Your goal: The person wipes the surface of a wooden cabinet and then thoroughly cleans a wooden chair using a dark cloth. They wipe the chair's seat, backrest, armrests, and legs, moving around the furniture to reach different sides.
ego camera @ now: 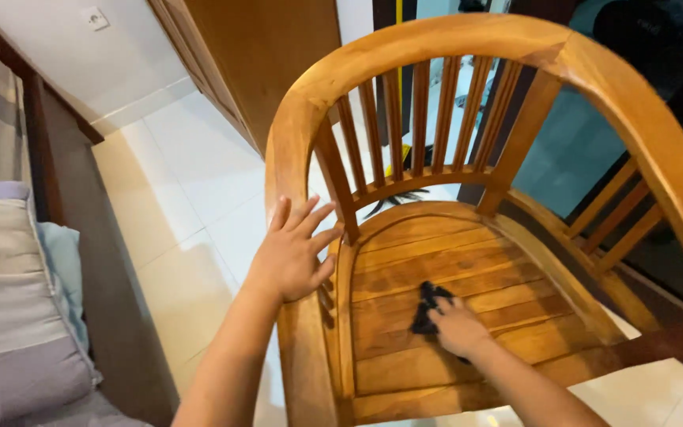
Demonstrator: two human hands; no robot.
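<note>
Left hand (294, 251), frame centre, lies flat with fingers spread on the wooden chair (452, 261) armrest, gripping nothing. Right hand (456, 324), lower centre-right, presses a dark cloth (428, 304) onto the slatted seat.

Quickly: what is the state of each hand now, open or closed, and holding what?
Left hand: open, fingers spread, resting on the wooden chair's armrest.
Right hand: closed on a dark cloth, pressed on the chair seat.
</note>
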